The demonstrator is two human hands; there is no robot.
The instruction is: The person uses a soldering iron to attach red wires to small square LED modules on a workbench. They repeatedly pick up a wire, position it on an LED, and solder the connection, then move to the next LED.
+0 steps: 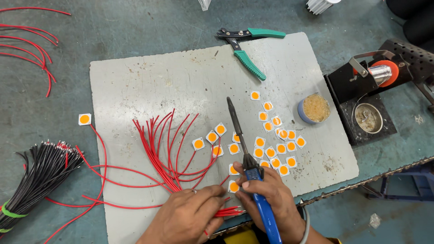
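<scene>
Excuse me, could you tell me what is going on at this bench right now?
A person holds a blue soldering iron in the right hand, its tip raised over the grey board. The left hand pinches a bunch of red wires that fan out across the board. Small white squares with orange centres lie scattered beside them. Green-handled cutters rest at the far edge.

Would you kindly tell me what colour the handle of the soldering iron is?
Blue; the soldering iron handle shows best in the head view, in the right hand.
</scene>
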